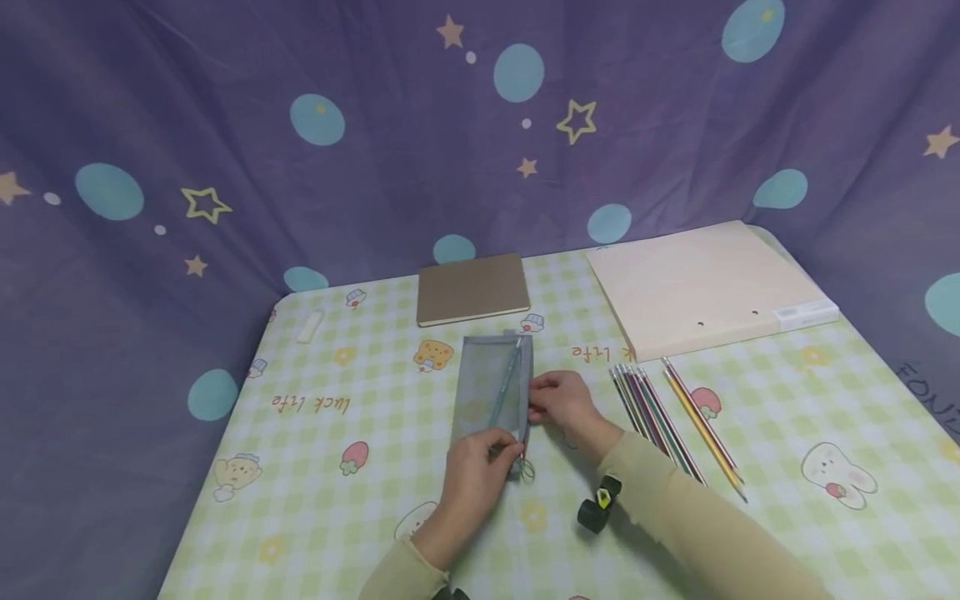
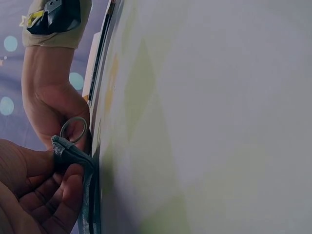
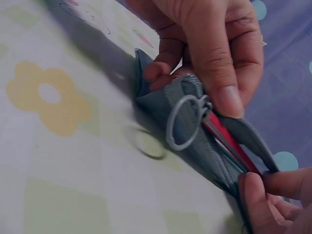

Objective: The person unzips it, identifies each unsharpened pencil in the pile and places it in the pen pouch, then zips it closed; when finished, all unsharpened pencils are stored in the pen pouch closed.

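Note:
A grey mesh zippered pencil pouch (image 1: 477,379) lies lengthwise on the table, and a light-blue pencil (image 1: 505,386) shows through it. My left hand (image 1: 477,471) pinches the pouch's near end, beside the ring-shaped zipper pull (image 3: 183,122). Farther up the zipper side, my right hand (image 1: 564,408) pinches the pouch's edge, seen also as fingers at the lower right of the right wrist view. Between the parted zipper edges a red pencil (image 3: 226,139) is visible inside. To the right lie several striped pencils (image 1: 652,417) in a bunch.
Two pencils, one yellow (image 1: 701,429), lie apart from the bunch. Behind the pouch is a brown notebook (image 1: 472,287). A large cream folder (image 1: 705,287) occupies the back right, and a white eraser (image 1: 310,327) lies at the back left. A purple curtain (image 1: 397,150) hangs behind the table.

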`<state>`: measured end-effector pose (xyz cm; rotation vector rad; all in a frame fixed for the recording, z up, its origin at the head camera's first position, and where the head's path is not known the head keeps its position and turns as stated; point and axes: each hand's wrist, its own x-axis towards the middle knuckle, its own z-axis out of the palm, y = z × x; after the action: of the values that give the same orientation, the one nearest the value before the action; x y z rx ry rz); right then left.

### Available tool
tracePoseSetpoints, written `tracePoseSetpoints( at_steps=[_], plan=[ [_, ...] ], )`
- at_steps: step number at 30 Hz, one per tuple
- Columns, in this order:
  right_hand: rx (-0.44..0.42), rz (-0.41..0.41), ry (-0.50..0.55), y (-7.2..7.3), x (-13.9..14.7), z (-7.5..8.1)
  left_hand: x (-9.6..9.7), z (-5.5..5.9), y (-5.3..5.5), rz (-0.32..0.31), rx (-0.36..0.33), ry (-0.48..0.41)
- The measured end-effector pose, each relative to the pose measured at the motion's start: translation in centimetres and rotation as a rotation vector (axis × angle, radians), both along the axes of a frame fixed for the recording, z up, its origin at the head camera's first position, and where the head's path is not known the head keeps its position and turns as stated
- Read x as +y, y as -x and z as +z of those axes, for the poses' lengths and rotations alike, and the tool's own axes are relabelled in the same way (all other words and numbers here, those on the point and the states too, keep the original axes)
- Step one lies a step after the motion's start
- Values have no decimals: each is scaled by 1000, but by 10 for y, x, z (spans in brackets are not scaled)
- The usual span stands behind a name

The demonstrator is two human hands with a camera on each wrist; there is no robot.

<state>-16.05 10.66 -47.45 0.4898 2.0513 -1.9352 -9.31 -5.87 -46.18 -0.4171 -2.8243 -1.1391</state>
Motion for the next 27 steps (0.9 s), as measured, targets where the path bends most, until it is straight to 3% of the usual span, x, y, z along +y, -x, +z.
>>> tracePoseSetpoints(
  at_steps=[6, 10, 15, 19, 24, 27],
  plan=[
    [-12, 77, 56, -4, 4, 1, 0, 0, 0, 2, 8, 9],
    [-9, 86, 68, -7, 3, 2, -1, 1, 1, -2, 6, 1],
    [45, 36, 27, -8, -3, 3, -1, 1, 1, 1, -2, -4],
    [67, 83, -12, -10, -5, 3, 0, 1, 1, 4, -4, -4],
    [5, 183, 4, -11, -2, 5, -1, 1, 1, 2, 4, -8],
    [-14, 183, 30, -11, -1, 5, -1, 1, 1, 0, 9, -9]
  ],
)
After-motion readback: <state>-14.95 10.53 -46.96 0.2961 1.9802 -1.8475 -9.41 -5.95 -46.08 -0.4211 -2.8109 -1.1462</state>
